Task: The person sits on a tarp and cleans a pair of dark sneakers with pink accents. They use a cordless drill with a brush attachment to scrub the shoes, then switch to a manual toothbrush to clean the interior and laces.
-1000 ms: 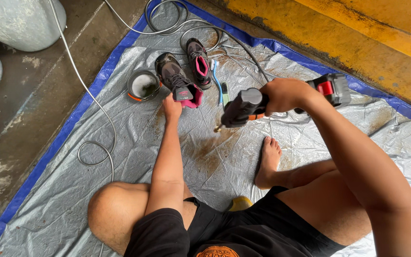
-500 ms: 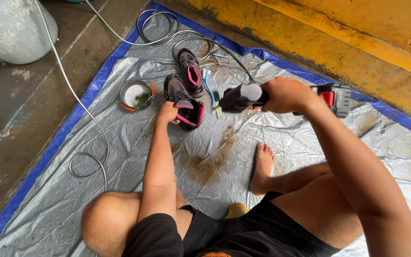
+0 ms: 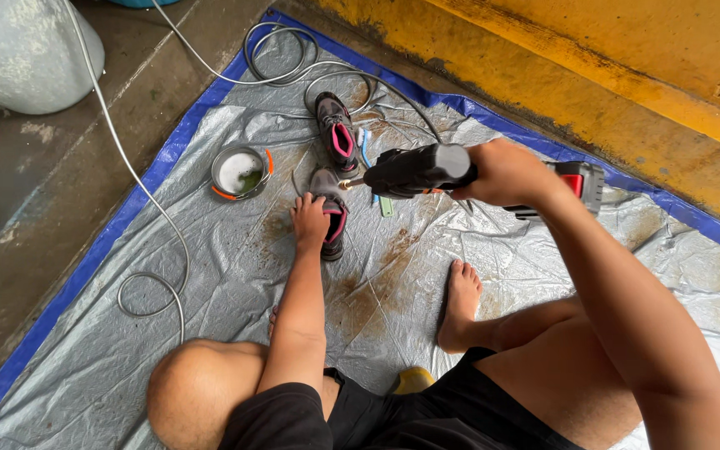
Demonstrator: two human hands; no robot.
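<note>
I sit on a grey tarp (image 3: 210, 275) with a blue edge. My left hand (image 3: 310, 221) rests on the heel of a dark shoe with pink lining (image 3: 332, 218), gripping it on the tarp. A second matching shoe (image 3: 337, 129) lies just beyond it. My right hand (image 3: 506, 173) is shut on a black spray gun (image 3: 418, 171) with a red and black battery block (image 3: 581, 183) at its rear. Its brass nozzle points left, over the near shoe. A small brush with a blue handle (image 3: 366, 146) lies beside the far shoe.
A round metal bowl with an orange rim (image 3: 241, 172), holding foamy water, sits left of the shoes. A grey hose (image 3: 160, 242) loops across the tarp and concrete floor. A yellow wall (image 3: 593, 58) runs behind. A pale round container (image 3: 22, 50) stands at far left. My bare foot (image 3: 460, 304) rests mid-tarp.
My left hand has pulled the near shoe closer to me, away from its pair. The spray gun in my right hand stays over the shoes, nozzle pointing left.
</note>
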